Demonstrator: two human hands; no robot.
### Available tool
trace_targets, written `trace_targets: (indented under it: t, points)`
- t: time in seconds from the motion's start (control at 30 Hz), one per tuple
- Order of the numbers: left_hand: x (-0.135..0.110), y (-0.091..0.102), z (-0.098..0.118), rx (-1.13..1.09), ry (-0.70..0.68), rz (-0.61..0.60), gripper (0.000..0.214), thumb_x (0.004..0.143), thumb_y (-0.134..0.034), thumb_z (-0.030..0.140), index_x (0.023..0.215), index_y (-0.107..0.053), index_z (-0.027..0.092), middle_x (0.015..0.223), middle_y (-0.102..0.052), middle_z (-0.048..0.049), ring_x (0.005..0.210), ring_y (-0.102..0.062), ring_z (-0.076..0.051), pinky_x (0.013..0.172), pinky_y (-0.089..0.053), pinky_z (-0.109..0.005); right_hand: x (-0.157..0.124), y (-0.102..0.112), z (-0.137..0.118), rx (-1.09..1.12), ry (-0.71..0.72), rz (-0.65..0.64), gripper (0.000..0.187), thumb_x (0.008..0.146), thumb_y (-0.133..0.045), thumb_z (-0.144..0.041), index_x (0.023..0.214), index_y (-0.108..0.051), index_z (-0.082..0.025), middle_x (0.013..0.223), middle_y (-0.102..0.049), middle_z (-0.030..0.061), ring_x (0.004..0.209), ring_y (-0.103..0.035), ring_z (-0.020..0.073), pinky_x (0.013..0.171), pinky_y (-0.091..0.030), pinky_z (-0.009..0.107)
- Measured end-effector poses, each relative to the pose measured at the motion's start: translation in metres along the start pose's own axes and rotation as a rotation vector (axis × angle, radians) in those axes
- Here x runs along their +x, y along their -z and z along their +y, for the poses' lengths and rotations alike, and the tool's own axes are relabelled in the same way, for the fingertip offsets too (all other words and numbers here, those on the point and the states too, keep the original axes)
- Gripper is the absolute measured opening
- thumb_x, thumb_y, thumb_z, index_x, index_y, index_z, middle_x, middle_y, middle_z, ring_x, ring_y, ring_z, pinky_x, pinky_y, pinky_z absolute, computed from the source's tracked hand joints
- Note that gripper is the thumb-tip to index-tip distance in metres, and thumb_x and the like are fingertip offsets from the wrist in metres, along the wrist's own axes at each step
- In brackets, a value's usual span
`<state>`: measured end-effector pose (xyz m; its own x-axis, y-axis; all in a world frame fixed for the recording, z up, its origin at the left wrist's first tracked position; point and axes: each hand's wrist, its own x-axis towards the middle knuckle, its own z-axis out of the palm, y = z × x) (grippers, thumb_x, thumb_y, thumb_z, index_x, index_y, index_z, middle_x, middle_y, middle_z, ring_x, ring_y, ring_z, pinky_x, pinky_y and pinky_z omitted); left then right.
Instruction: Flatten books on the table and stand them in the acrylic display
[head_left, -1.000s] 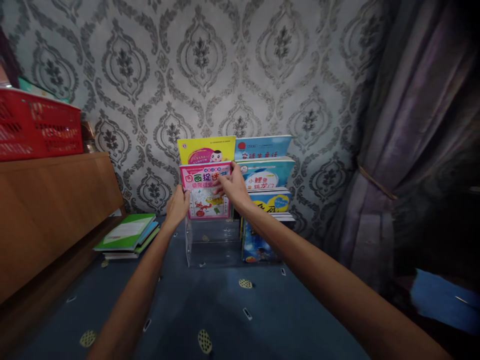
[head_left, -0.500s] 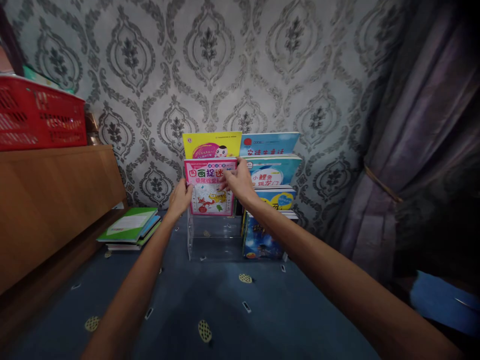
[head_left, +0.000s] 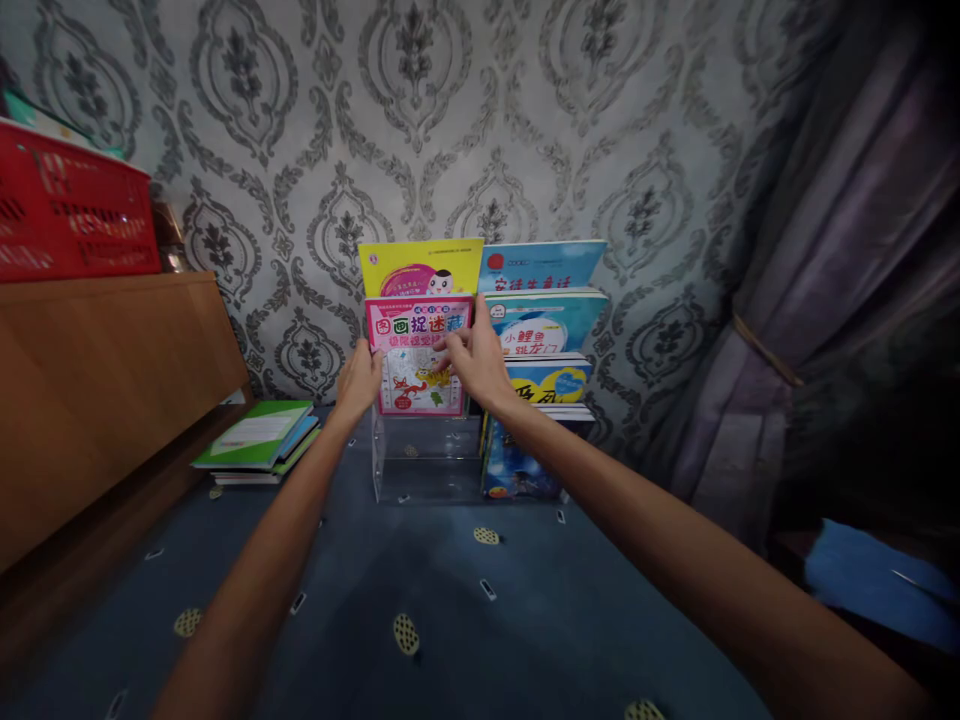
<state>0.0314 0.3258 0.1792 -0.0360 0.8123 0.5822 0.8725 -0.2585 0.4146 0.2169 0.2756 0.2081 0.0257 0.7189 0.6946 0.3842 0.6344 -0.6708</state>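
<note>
A pink picture book [head_left: 411,318] stands upright in the left half of a clear acrylic rack [head_left: 427,470], in front of a taller yellow book [head_left: 405,260]. My left hand [head_left: 360,380] grips the book's left edge, thumb at the front. At its right edge, my right hand [head_left: 484,355] holds the book, with some fingers across the front cover. Blue books fill the rack's right half: a fairy-tale book [head_left: 544,262] at the back, a light-blue one [head_left: 551,320] before it, a blue-and-yellow one [head_left: 570,380] and a dark blue one [head_left: 517,470] lower down.
A stack of books with a green one on top [head_left: 259,435] lies left of the rack on the dark blue patterned cloth [head_left: 450,620]. Farther left, a red basket [head_left: 75,210] sits on a wooden cabinet [head_left: 120,400]. A tied curtain [head_left: 742,400] hangs at the right.
The whole view has shifted slightly, so the rack appears a little higher. My right fingers have moved slightly on the pink book, showing more of its title. Both hands stay at its edges.
</note>
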Motion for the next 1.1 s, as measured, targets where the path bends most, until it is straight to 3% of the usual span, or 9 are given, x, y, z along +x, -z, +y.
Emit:
trace_targets:
  t: [0.17, 0.3, 0.47, 0.63, 1.1]
  points:
    - [-0.004, 0.000, 0.002, 0.027, 0.005, 0.014, 0.028, 0.103, -0.035, 0.031, 0.119, -0.054, 0.017, 0.117, -0.069, -0.0166, 0.110, -0.066, -0.030, 0.088, -0.049, -0.036, -0.020, 0.002, 0.011, 0.016, 0.006, -0.031, 0.077, 0.088, -0.043, -0.017, 0.160, -0.015, -0.016, 0.087, -0.074, 0.0060, 0.056, -0.067, 0.0169, 0.060, -0.057, 0.034]
    - [-0.006, -0.002, 0.003, 0.039, 0.006, 0.030, 0.028, 0.102, -0.035, 0.031, 0.118, -0.054, 0.016, 0.116, -0.070, -0.0165, 0.110, -0.066, -0.031, 0.088, -0.049, -0.036, -0.045, -0.004, 0.032, 0.073, -0.119, -0.114, 0.072, 0.086, -0.046, -0.017, 0.155, -0.029, -0.015, 0.079, -0.073, 0.0024, 0.051, -0.066, 0.0150, 0.049, -0.052, 0.027]
    - [-0.005, -0.003, 0.003, 0.041, 0.015, 0.043, 0.028, 0.102, -0.035, 0.031, 0.116, -0.054, 0.016, 0.114, -0.071, -0.0159, 0.110, -0.067, -0.030, 0.090, -0.050, -0.037, -0.070, -0.017, 0.048, 0.190, -0.347, -0.135, 0.073, 0.085, -0.047, -0.014, 0.154, -0.025, -0.017, 0.071, -0.069, -0.0049, 0.048, -0.065, 0.0118, 0.043, -0.046, 0.019]
    - [-0.005, -0.007, 0.004, 0.042, 0.007, 0.084, 0.026, 0.101, -0.036, 0.031, 0.114, -0.054, 0.018, 0.114, -0.071, -0.0163, 0.109, -0.067, -0.031, 0.089, -0.050, -0.039, -0.073, -0.022, 0.052, 0.259, -0.509, -0.146, 0.075, 0.085, -0.047, -0.009, 0.155, -0.021, -0.016, 0.068, -0.067, -0.0065, 0.046, -0.065, 0.0098, 0.042, -0.045, 0.016]
    - [0.000, -0.012, -0.007, -0.087, -0.061, 0.128, 0.016, 0.099, -0.040, 0.030, 0.103, -0.052, 0.020, 0.103, -0.070, -0.0130, 0.100, -0.068, -0.029, 0.084, -0.049, -0.037, -0.070, -0.028, 0.055, 0.325, -0.538, -0.149, 0.078, 0.086, -0.049, -0.007, 0.157, -0.018, -0.017, 0.064, -0.066, -0.0076, 0.045, -0.063, 0.0102, 0.042, -0.044, 0.017]
